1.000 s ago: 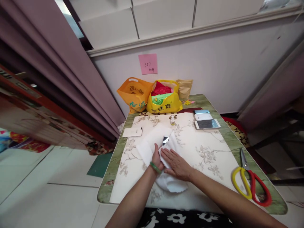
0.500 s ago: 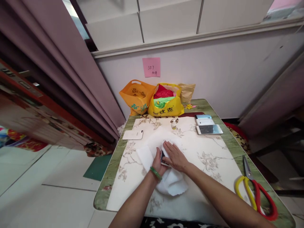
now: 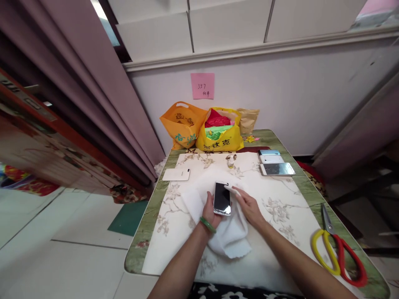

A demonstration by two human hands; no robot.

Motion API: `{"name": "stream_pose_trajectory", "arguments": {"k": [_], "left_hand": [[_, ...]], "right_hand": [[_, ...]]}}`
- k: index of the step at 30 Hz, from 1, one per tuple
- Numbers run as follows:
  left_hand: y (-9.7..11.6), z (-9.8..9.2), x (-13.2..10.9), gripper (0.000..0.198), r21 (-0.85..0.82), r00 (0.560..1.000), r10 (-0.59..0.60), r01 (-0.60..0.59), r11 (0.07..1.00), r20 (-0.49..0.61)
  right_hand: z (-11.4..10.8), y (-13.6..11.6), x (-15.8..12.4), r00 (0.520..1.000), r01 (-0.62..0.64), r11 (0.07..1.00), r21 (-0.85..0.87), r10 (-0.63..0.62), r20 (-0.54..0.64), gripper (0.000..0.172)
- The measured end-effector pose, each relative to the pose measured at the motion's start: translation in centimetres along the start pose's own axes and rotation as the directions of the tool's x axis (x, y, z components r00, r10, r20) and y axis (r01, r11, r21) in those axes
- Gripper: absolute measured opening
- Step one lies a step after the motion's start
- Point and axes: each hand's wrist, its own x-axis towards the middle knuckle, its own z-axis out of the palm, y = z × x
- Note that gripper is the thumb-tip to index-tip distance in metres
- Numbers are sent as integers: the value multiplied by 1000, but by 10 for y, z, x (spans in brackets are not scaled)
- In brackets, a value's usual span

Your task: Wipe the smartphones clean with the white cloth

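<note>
A white smartphone (image 3: 222, 199) with a dark screen facing up lies in my left hand (image 3: 211, 209), whose fingers are wrapped round its left side and underside. A green bangle (image 3: 208, 225) circles that wrist. My right hand (image 3: 247, 205) is at the phone's upper right, closed on a fold of white cloth (image 3: 232, 243). The fold touches the top right of the screen. The rest of the cloth spreads beneath the phone and hangs below it over the table.
A white phone (image 3: 176, 174) lies face down at left; several phones (image 3: 277, 169) sit at back right. Scissors (image 3: 330, 232) with yellow and red handles rest near the right edge. An orange bag (image 3: 183, 120), a yellow bag (image 3: 221, 143) and a small bottle (image 3: 231, 162) stand farther back.
My right hand, flat over the phone before, has moved right and lifted a cloth fold off it, so the screen now shows. The left hand still supports the phone.
</note>
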Motion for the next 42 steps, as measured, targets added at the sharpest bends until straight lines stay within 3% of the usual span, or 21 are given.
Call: {"name": "stream_pose_trajectory", "arguments": {"k": [2, 5, 9, 12, 16, 21, 23, 25, 27, 29, 31, 33, 36, 39, 42], "left_hand": [[3, -1, -2, 47, -5, 1000, 2, -2, 1000, -23], [5, -3, -2, 45, -14, 999, 2, -3, 1000, -49], [9, -6, -1, 45, -21, 998, -39, 38, 999, -43], [14, -9, -2, 47, -11, 995, -101, 101, 995, 0], [19, -11, -1, 49, -15, 991, -133, 134, 991, 23], [19, -10, 0, 50, -26, 990, -132, 133, 991, 41], [18, -10, 0, 52, -34, 990, -127, 129, 991, 59], [17, -11, 0, 54, -39, 990, -113, 116, 992, 81], [16, -10, 0, 56, -45, 989, -107, 112, 993, 99], [16, -8, 0, 60, -52, 987, -123, 129, 990, 102], [16, -6, -1, 62, -57, 987, -137, 143, 988, 88], [16, -4, -1, 61, -64, 989, -133, 137, 989, 65], [17, -4, -1, 58, -71, 991, -124, 127, 989, 43], [19, -5, 0, 57, -67, 991, -133, 135, 989, 31], [19, -3, 0, 55, -64, 994, -109, 109, 992, 8]], "right_hand": [[-14, -9, -7, 971, -166, 929, 332, 213, -110, 40], [-37, -19, -22, 867, -226, 744, 629, 448, -218, 37], [-61, -21, -49, 707, -252, 652, 715, 629, -323, 35], [-70, -17, -66, 646, -269, 650, 711, 669, -367, 39], [-73, -15, -64, 667, -294, 719, 629, 626, -404, 46], [-50, -44, -31, 758, -229, 757, 612, 533, -376, 47], [-30, -61, -19, 805, -230, 749, 621, 505, -311, 43], [-10, -73, -9, 906, -295, 756, 584, 416, -81, 36], [5, -76, -1, 949, -314, 826, 468, 288, 129, 38], [12, -67, 6, 980, -184, 952, 243, 158, 120, 41], [14, -54, 11, 999, 11, 997, -71, -8, 41, 36], [18, -41, 14, 983, 181, 932, -315, -162, 86, 32], [31, -30, 12, 908, 401, 803, -440, -285, 307, 38], [46, -26, 11, 807, 542, 702, -462, -282, 519, 47], [52, -22, 15, 760, 577, 655, -488, -212, 614, 54]]}}
